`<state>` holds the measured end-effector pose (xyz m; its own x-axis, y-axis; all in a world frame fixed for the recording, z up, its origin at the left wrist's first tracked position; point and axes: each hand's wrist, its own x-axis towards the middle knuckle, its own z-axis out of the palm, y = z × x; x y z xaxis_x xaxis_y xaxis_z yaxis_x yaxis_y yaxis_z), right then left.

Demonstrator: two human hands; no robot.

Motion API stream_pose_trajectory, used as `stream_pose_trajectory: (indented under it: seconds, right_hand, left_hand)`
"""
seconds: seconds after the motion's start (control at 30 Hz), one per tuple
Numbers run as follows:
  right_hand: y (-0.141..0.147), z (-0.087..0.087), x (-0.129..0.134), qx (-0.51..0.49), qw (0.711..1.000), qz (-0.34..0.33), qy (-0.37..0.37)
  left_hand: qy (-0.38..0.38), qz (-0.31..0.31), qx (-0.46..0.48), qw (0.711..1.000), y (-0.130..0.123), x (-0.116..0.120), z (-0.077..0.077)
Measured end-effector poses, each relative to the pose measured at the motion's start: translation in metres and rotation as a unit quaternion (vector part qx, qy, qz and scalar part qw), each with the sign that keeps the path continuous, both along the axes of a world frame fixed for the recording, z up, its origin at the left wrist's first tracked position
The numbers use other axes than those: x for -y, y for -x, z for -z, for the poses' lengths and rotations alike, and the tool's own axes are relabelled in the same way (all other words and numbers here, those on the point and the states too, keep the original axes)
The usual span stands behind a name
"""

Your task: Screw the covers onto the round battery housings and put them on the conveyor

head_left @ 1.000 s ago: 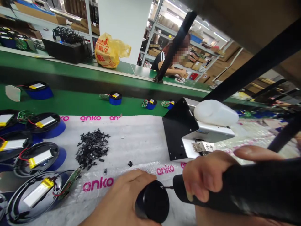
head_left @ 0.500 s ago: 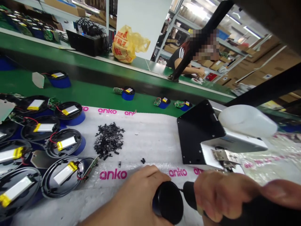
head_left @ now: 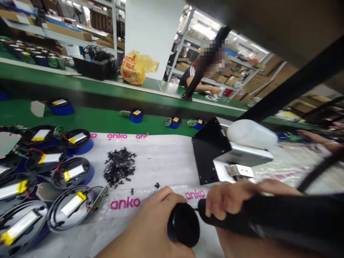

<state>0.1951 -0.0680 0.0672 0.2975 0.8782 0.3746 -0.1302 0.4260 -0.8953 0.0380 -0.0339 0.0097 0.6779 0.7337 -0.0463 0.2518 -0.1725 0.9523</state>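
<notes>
My left hand [head_left: 158, 215] is wrapped round a small round housing [head_left: 185, 225], black on its facing side with a strip of blue at the edge. From the right, my right hand [head_left: 228, 199] grips a black electric screwdriver [head_left: 279, 218], held nearly level. Its thin bit reaches the housing's right side; whether it sits in a screw is hidden. To the left stand several blue-and-black housings [head_left: 71, 172] with batteries and wired circuit boards showing. A heap of small black parts [head_left: 119, 166] lies on the foam sheet beyond my left hand.
A black-and-silver device [head_left: 211, 154] stands ahead right, with a translucent white container [head_left: 251, 134] on it. Beyond the foam sheet [head_left: 166, 157], several housings sit on the green belt [head_left: 107, 114]. Another person [head_left: 196, 80] sits across; someone's arm [head_left: 322, 139] shows at the right edge.
The camera view has shifted, so the scene sits lower and further left. The screwdriver now shows more of its body, with my right hand higher on it. The housing stays in my left hand.
</notes>
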Motion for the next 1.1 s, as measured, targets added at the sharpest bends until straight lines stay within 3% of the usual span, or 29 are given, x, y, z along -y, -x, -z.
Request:
stream_pose_trajectory:
  seconds: [0.13, 0.23, 0.3, 0.4, 0.5, 0.67, 0.83, 0.93, 1.1]
  right_hand:
    - [-0.02, -0.035, -0.013, 0.006, 0.992, 0.098, -0.081]
    - [-0.053, -0.056, -0.027, 0.053, 0.957, 0.239, -0.159]
    - [-0.069, -0.058, -0.041, 0.051, 0.927, 0.312, -0.204]
    - [-0.075, -0.05, -0.06, 0.024, 0.909, 0.366, -0.198]
    - [-0.073, -0.044, -0.061, 0.007, 0.912, 0.367, -0.182]
    - [-0.087, -0.057, -0.041, 0.014, 0.935, 0.283, -0.215]
    - [-0.093, -0.042, -0.052, 0.064, 0.908, 0.378, -0.171]
    - [-0.088, -0.031, -0.051, 0.068, 0.916, 0.384, -0.094]
    - [-0.086, -0.026, -0.009, 0.122, 0.961, 0.249, 0.023]
  left_hand:
    - [-0.029, -0.074, -0.053, 0.995, -0.009, 0.008, -0.003]
    - [-0.005, -0.134, -0.037, 0.99, -0.009, 0.013, 0.001]
    - [0.029, -0.083, -0.016, 0.996, -0.001, 0.011, 0.004]
    - [0.038, 0.011, -0.02, 0.999, 0.016, 0.001, 0.005]
    - [-0.006, 0.011, -0.042, 0.999, 0.023, -0.006, 0.004]
    - [-0.071, -0.023, -0.076, 0.994, 0.011, -0.006, 0.006]
    - [-0.066, 0.009, -0.063, 0.996, 0.018, -0.01, 0.006]
    - [-0.076, 0.021, -0.058, 0.995, 0.023, -0.013, 0.003]
    - [-0.079, 0.02, -0.054, 0.995, 0.021, -0.014, 0.001]
